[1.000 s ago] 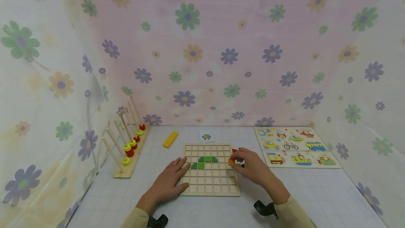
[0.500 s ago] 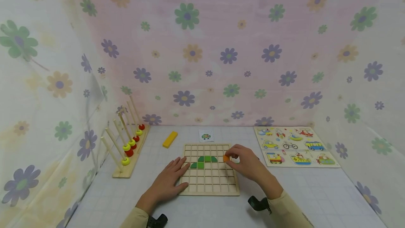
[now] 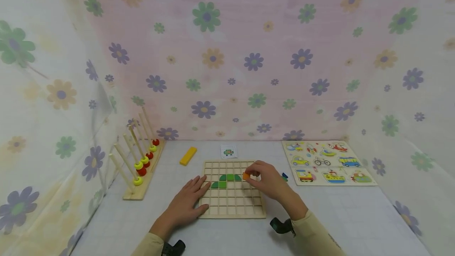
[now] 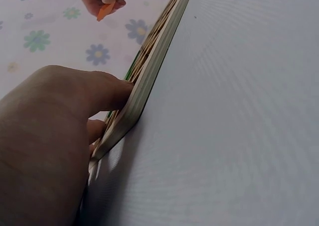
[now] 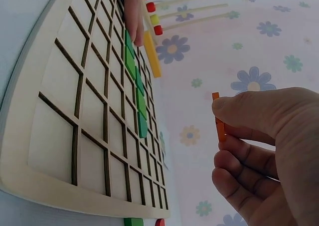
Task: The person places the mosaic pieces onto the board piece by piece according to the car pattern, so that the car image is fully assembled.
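Between thumb and fingers of our right hand (image 3: pixel 266 180) we pinch an orange piece (image 3: pixel 246 176), moved inward from the wooden board's (image 3: pixel 231 209) right side to hang above it near the green pieces (image 3: pixel 230 177), not yet placed, we judge. Our left hand (image 3: pixel 186 198) rests, fingers extended, on the left edge; we can read no writing.

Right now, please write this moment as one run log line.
left hand: rests on board; right hand: pinches orange tile above board; green tiles: in board

Smooth matt wooden grid board (image 5: pixel 55 190), cloth backdrop (image 3: pixel 227 70)
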`<action>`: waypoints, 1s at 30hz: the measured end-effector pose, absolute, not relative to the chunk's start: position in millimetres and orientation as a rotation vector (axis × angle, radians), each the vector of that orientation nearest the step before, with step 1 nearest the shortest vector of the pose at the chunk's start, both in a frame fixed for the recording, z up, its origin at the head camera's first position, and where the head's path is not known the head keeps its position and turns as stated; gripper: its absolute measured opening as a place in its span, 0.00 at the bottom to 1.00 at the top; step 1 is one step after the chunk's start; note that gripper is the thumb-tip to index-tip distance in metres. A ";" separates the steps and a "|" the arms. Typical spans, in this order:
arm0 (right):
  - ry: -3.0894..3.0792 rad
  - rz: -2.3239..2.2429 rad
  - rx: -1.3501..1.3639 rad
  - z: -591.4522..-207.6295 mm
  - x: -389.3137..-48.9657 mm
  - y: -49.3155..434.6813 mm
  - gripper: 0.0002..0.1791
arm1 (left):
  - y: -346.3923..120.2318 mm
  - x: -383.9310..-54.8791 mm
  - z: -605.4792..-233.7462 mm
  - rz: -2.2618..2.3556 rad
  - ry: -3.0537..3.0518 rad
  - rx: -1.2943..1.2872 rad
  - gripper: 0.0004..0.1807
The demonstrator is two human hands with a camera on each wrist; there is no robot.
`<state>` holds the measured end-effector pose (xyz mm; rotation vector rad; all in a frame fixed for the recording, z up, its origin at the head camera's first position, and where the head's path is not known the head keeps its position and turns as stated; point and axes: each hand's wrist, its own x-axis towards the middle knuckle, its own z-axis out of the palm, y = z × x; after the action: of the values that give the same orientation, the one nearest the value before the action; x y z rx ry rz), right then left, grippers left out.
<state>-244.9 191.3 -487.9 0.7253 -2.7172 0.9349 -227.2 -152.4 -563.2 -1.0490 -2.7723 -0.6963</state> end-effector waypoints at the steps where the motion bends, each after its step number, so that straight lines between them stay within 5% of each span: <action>1: -2.715 0.933 0.722 -488.8 -245.5 190.0 0.11 | -153.5 -227.5 -563.6 -0.680 -2.777 -1.047 0.39; 30: -2.764 0.922 0.737 -495.1 -255.3 166.2 0.07 | -152.9 -229.7 -572.6 -0.750 -2.712 -1.037 0.40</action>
<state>-255.3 166.2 -495.1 0.7369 -2.7639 0.9216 -229.7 -152.9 -572.6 -1.0371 -2.7115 -0.7500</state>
